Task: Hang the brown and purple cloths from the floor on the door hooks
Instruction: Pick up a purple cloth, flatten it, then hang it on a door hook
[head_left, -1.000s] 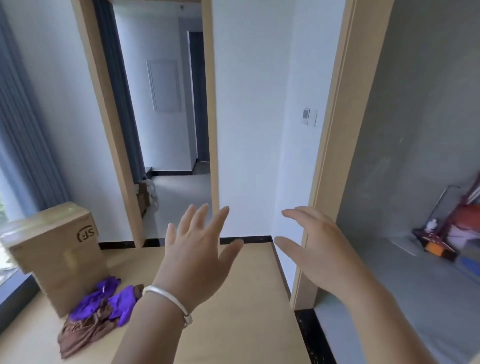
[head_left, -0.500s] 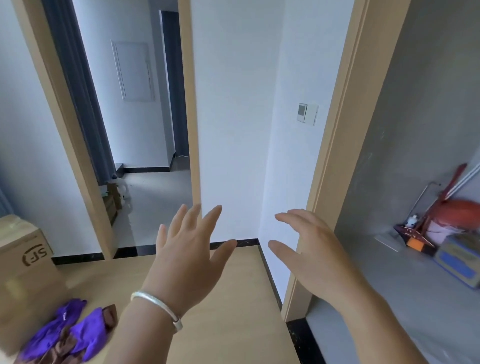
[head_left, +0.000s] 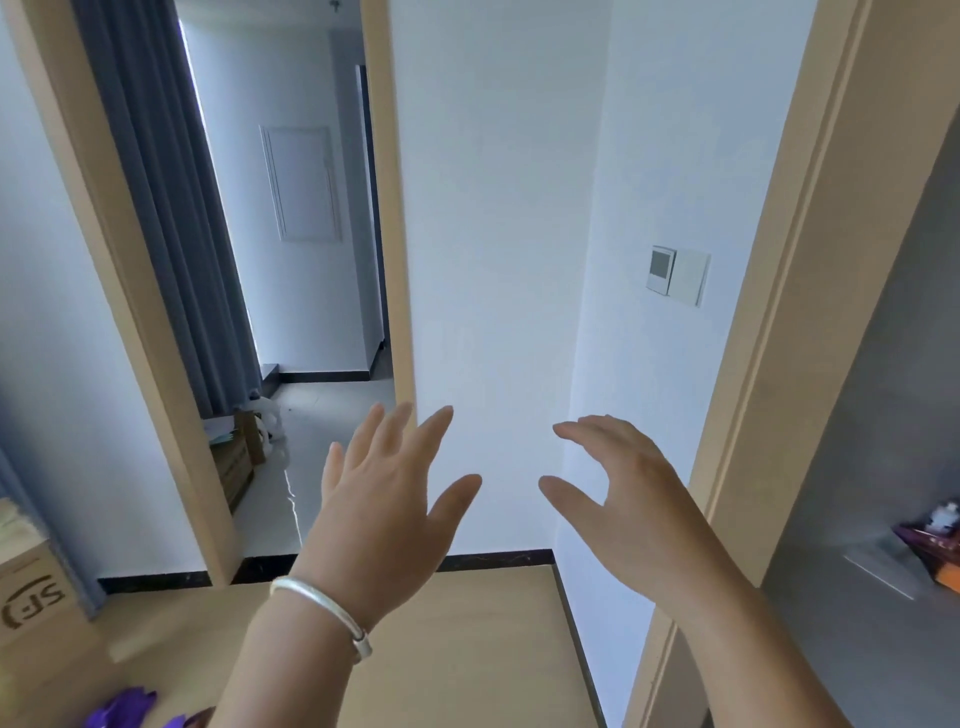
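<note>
My left hand (head_left: 387, 499), a silver bangle on its wrist, is raised in front of me with fingers spread and holds nothing. My right hand (head_left: 618, 493) is raised beside it, fingers loosely bent, also holding nothing. Only a corner of the purple cloth (head_left: 122, 709) shows on the wooden floor at the bottom left edge, well below and left of both hands. A sliver of the brown cloth (head_left: 200, 716) peeks out next to my left forearm. No door hooks are in view.
A cardboard box (head_left: 31, 597) stands at the left edge. A wooden door frame (head_left: 130, 291) opens to a hallway with a grey curtain (head_left: 156, 208). Another door frame (head_left: 769, 364) on the right leads to a grey room with clutter (head_left: 930, 545). A wall switch (head_left: 678, 275) sits between them.
The view has tilted up and to the right, so the cloths and box slid toward the bottom left edge. Both hands stay raised and empty.
</note>
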